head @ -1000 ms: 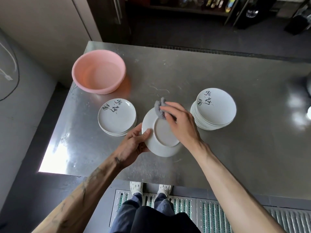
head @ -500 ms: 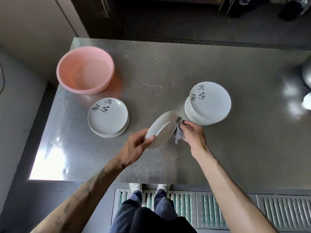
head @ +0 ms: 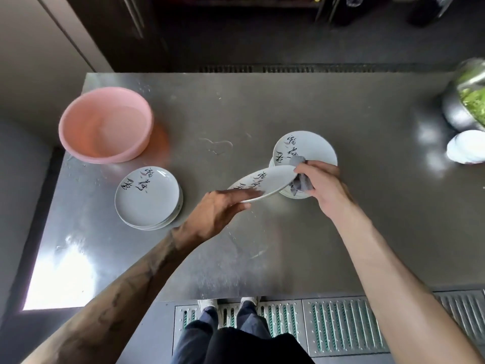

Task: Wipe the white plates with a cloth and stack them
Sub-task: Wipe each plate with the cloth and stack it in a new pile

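Note:
A white plate (head: 273,181) with black brush lettering hangs face up and tilted above the steel table (head: 262,114). My left hand (head: 217,211) holds its near-left rim, thumb on top. My right hand (head: 319,186) pinches the far-right rim through a grey cloth (head: 299,183). Right behind it stands a taller stack of the same plates (head: 309,147), partly hidden by the held plate and my right hand. A lower stack of plates (head: 147,197) lies to the left.
A pink plastic basin (head: 105,124) sits at the back left of the table. At the right edge are a metal bowl with greens (head: 464,101) and a white dish (head: 465,151). Water streaks mark the table centre. A floor grate (head: 341,324) runs below the front edge.
The plate has been turned from underside up to printed face up and has moved right, toward the taller stack. The cloth went from its back to its right rim.

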A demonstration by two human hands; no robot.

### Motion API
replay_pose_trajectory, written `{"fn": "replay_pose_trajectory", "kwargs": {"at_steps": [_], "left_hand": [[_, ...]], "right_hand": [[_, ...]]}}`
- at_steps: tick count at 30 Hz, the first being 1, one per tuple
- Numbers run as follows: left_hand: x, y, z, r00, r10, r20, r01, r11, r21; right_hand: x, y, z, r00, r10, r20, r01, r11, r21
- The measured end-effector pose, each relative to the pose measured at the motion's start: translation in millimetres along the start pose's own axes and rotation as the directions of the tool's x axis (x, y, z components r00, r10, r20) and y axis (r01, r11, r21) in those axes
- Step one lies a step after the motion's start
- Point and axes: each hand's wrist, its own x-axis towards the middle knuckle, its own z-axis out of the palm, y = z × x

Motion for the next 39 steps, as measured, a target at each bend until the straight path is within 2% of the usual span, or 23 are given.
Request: {"fn": "replay_pose_trajectory", "kwargs": {"at_steps": [4, 9, 15, 19, 22, 30, 34, 39], "left_hand": [[28, -2, 10, 0.998, -0.014, -0.058, 0.012, 0.999, -0.044], [61, 11, 23, 0.966, -0.244, -0.091, 0.243, 0.97, -0.024], [106, 16, 45, 0.894, -0.445, 0.048, 0.446, 0.876, -0.184], [128, 10, 62, 0.905, -0.417, 0.086, 0.425, 0.889, -0.168], [138, 4, 72, 0.922, -0.382, 0.064, 0.387, 0.914, -0.124], [148, -6, 84, 0.928, -0.367, 0.072, 0.37, 0.928, -0.039], [145, -10, 88, 0.934, -0.353, 0.049, 0.355, 0.934, -0.041], [137, -10, 89, 0.937, -0.349, 0.036, 0.351, 0.932, -0.091]], "right_hand": [[10, -7, -19, 0.995, -0.075, -0.07, 0.076, 0.997, 0.014], [27, -8, -43, 0.987, -0.119, -0.104, 0.123, 0.992, 0.032], [56, 2, -69, 0.972, -0.167, -0.165, 0.177, 0.983, 0.047], [75, 12, -80, 0.963, -0.155, -0.22, 0.159, 0.987, 0.004], [83, 16, -81, 0.963, -0.135, -0.233, 0.139, 0.99, -0.001], [86, 16, -92, 0.98, -0.105, -0.171, 0.117, 0.991, 0.061], [80, 19, -95, 0.969, -0.152, -0.196, 0.162, 0.986, 0.035], [58, 20, -94, 0.926, -0.298, -0.234, 0.297, 0.954, -0.041]]}}
